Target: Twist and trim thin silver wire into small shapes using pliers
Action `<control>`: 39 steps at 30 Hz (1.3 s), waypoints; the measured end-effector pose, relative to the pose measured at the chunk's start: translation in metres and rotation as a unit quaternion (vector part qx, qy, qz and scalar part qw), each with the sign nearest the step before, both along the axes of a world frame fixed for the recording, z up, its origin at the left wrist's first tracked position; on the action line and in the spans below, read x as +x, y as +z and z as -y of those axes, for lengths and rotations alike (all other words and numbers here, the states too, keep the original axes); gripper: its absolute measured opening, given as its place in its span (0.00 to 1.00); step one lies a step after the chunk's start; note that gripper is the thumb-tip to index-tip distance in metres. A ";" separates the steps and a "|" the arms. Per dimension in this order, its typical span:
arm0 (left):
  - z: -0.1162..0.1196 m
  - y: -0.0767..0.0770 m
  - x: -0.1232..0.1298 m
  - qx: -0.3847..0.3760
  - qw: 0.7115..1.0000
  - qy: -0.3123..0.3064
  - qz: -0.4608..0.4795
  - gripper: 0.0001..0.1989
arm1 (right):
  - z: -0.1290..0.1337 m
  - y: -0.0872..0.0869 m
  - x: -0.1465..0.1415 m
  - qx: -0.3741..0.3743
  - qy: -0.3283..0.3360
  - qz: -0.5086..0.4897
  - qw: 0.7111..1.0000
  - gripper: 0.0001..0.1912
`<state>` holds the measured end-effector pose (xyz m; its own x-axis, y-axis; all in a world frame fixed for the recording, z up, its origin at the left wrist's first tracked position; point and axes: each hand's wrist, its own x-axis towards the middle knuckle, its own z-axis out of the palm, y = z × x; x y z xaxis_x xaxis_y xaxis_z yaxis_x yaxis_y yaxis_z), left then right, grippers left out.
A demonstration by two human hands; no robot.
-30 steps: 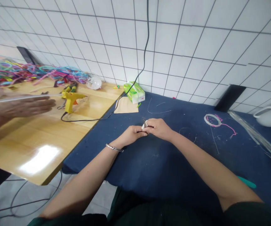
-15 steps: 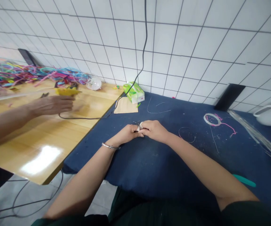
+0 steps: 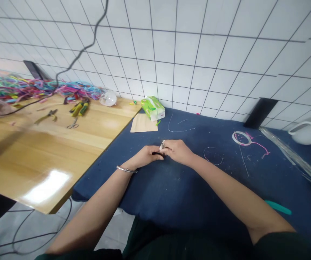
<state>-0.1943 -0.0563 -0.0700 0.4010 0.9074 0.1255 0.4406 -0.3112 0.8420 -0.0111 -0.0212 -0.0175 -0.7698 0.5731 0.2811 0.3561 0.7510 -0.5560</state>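
Both hands meet over the dark blue cloth (image 3: pixel 171 191) at the middle. My right hand (image 3: pixel 179 151) pinches a small whitish object (image 3: pixel 162 144), too small to name. Against it, from the left, my left hand (image 3: pixel 147 155) has its fingertips and thumb around something I cannot make out; a silver bangle is on that wrist. Beyond the hands lie a beige cloth piece (image 3: pixel 144 123) and a green tissue pack (image 3: pixel 153 108). Right of them are a thin curved wire (image 3: pixel 215 163) and a white ring (image 3: pixel 233 138) with pink cord.
On the wooden table (image 3: pixel 90 144) at left are pliers (image 3: pixel 47 116), yellow-green handled tools (image 3: pixel 80 107), scissors (image 3: pixel 73 124) and colourful strips (image 3: pixel 22 88). Another person's blurred arm crosses the far left. A white jug (image 3: pixel 308 133) and a teal object (image 3: pixel 277 207) are at right.
The other person's hand has moved left, off the tools, and the black cable has swung left with it. My hands stay together, with a slightly wider gap between left thumb and fingers.
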 end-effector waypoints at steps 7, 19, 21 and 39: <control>-0.003 -0.005 0.000 0.012 0.999 0.032 0.013 0.21 | -0.017 0.007 0.017 -0.003 -0.057 -0.031 0.998 0.05; -0.004 -0.006 -0.002 0.026 0.999 0.034 -0.021 0.22 | -0.017 -0.004 0.020 0.020 -0.072 -0.021 0.997 0.06; -0.004 -0.005 -0.002 0.024 0.999 0.032 -0.027 0.21 | -0.017 -0.005 0.021 0.020 -0.077 -0.024 0.997 0.06; -0.002 -0.003 0.001 0.014 0.999 0.035 -0.007 0.20 | -0.016 -0.004 0.029 -0.036 -0.090 -0.041 0.994 0.05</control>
<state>-0.1937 -0.0538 -0.0735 0.3383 0.9297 0.1456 0.4747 -0.3022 0.8266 0.0181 -0.0052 -0.0217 -0.6297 0.7201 0.2914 0.4325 0.6366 -0.6385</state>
